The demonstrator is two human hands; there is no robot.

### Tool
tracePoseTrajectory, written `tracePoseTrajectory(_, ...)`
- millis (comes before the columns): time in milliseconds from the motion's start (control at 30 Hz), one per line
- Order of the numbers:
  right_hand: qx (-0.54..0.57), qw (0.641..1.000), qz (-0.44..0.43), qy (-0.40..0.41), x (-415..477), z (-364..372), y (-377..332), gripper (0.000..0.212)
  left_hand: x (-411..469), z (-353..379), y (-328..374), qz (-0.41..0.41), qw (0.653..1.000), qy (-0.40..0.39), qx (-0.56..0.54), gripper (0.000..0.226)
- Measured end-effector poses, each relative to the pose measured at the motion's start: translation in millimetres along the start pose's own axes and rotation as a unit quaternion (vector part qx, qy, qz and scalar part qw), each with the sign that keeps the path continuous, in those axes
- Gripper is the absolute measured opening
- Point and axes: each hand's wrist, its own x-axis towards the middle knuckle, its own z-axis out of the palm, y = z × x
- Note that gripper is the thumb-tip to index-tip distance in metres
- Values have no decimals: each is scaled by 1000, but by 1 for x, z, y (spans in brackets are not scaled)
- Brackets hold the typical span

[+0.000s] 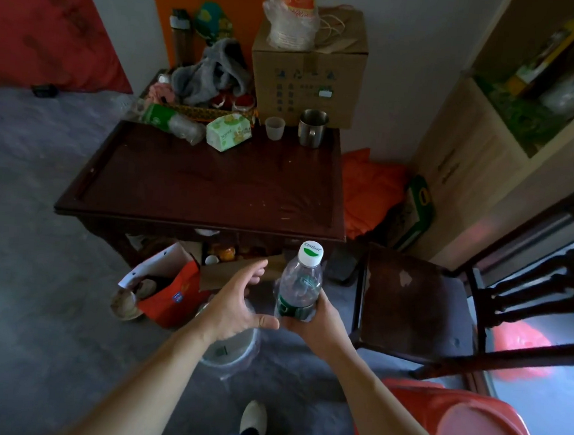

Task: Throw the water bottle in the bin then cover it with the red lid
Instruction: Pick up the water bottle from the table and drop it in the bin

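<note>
The right hand (309, 317) is gripping the bottle (299, 286) above the bin (232, 352), left hand (239, 302) spread beside; dropping it in looks next.

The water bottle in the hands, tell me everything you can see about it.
The water bottle is clear, thin-looking plastic with a white screw cap bearing a green mark and small lettering, and a dark green label band low on its body. It stands roughly upright, tilted slightly, cap on. The right hand grips its lower part around the label, holding it in the air in front of the dark wooden table. The left hand is open just beside it, not touching it.
</note>
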Motion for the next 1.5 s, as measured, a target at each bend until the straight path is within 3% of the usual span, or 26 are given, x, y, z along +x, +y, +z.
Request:
tracePoseTrajectory(233, 2, 1000, -4, 5, -17, 24, -1, 66, -29, -13, -15, -8, 1000, 8, 1, 119)
tracePoseTrajectory(400, -10, 1000, 1, 13, -19, 56, -12, 79, -43, -41, -34, -3, 1000, 10, -8, 116)
tracePoseTrajectory(767, -15, 999, 28, 2, -19, 203, -41, 71, -92, -162, -124, -11, 999, 6, -32, 119)
tracePoseTrajectory(967, -2, 998, 64, 25, -14, 250, -27, 76, -95, -185, -161, -24, 999, -5, -45, 118)
tracePoseTrajectory(1167, -2, 995, 90, 36, 37, 281, 39, 75, -68, -164, -226, -29, 997, 5, -65, 116)
tracePoseTrajectory(1500, 30, 994, 96, 48, 168, 367, 225, 77, 42, -71, -426, -12, 996, 16, -87, 124)
